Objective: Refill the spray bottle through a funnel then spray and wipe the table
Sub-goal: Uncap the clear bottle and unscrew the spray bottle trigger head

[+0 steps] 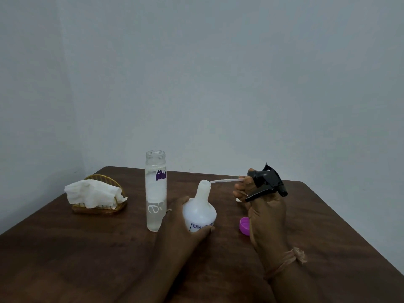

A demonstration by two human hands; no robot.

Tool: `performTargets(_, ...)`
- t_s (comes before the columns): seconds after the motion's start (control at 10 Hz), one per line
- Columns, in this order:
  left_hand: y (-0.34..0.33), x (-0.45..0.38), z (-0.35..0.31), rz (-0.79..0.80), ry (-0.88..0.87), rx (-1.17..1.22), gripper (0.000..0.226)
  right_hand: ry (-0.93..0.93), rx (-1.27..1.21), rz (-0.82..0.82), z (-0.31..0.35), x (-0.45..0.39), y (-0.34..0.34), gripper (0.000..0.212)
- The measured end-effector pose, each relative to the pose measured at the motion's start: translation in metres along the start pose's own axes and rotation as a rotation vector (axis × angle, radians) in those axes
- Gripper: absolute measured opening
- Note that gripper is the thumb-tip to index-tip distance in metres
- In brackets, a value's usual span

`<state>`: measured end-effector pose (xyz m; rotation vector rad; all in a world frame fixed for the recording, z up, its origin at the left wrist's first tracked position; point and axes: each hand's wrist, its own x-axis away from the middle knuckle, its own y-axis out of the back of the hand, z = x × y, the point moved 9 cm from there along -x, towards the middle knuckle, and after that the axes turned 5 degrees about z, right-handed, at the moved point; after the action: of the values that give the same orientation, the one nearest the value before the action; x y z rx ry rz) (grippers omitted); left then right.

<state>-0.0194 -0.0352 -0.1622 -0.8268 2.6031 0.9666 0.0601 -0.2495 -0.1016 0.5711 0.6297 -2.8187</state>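
Note:
A white spray bottle (200, 209) stands on the brown table (87, 248), its neck open. My left hand (179, 224) grips its lower body. My right hand (262, 213) holds the black trigger sprayer head (267, 182) up to the right of the bottle. The head's clear dip tube (225, 181) runs left, and its tip sits at the bottle's mouth. A tall clear bottle (155, 191) with no cap stands just left of the spray bottle, with some clear liquid in it. A small white thing shows behind my right hand; I cannot tell what it is.
A purple cap (244, 225) lies on the table beside my right wrist. A gold wire holder with white tissues (96, 194) stands at the back left. The table's far edge meets a plain grey wall.

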Motion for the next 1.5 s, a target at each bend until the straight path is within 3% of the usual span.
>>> performTargets(0.1, 0.0, -0.001, 0.001, -0.003, -0.006, -0.001, 0.098, -0.011, -0.123, -0.02, -0.003, -0.003, 0.006, 0.007)
performTargets(0.2, -0.001, -0.002, 0.0, -0.002, -0.008, 0.004, 0.099, -0.019, -0.101, -0.057, -0.012, -0.008, 0.008, 0.02)
performTargets(0.3, -0.001, -0.003, 0.001, -0.006, -0.002, -0.003, 0.099, 0.018, -0.31, -0.044, -0.011, -0.009, 0.002, 0.046)
performTargets(0.4, -0.001, -0.003, 0.002, -0.012, 0.001, 0.0, 0.099, 0.057, -0.338, -0.043, -0.009, -0.011, -0.003, 0.057)
performTargets(0.6, -0.001, -0.001, 0.005, -0.02, 0.013, 0.027, 0.098, 0.028, -0.413, -0.075, -0.011, -0.014, 0.007, 0.031)
performTargets(0.8, -0.003, -0.001, 0.012, -0.048, 0.046, 0.086, 0.099, -0.04, -0.499, -0.238, -0.033, -0.017, 0.027, 0.012)
performTargets(0.9, -0.003, -0.003, 0.015, -0.06, 0.065, 0.105, 0.1, -0.071, -0.516, -0.311, -0.042, -0.019, 0.036, 0.008)
performTargets(1.0, -0.003, -0.006, 0.016, -0.065, 0.071, 0.107, 0.101, -0.029, -0.43, -0.316, -0.039, -0.026, 0.045, 0.021)
performTargets(1.1, -0.004, -0.009, 0.018, -0.058, 0.066, 0.106, 0.101, 0.073, -0.11, -0.174, -0.025, -0.035, 0.034, 0.039)
performTargets(1.2, -0.007, -0.011, 0.018, -0.043, 0.051, 0.1, 0.101, 0.101, 0.17, 0.088, -0.017, -0.045, 0.004, 0.032)
performTargets(1.3, -0.008, -0.011, 0.019, -0.046, 0.045, 0.111, 0.099, 0.035, 0.642, 0.373, -0.033, -0.05, -0.023, 0.026)
performTargets(1.4, -0.008, -0.01, 0.02, -0.04, 0.04, 0.118, 0.098, 0.171, 1.356, 0.556, -0.054, -0.052, -0.032, 0.024)
performTargets(1.5, -0.006, -0.01, 0.017, -0.052, 0.02, 0.106, 0.096, 0.238, 1.563, 0.622, -0.063, -0.05, -0.035, 0.032)
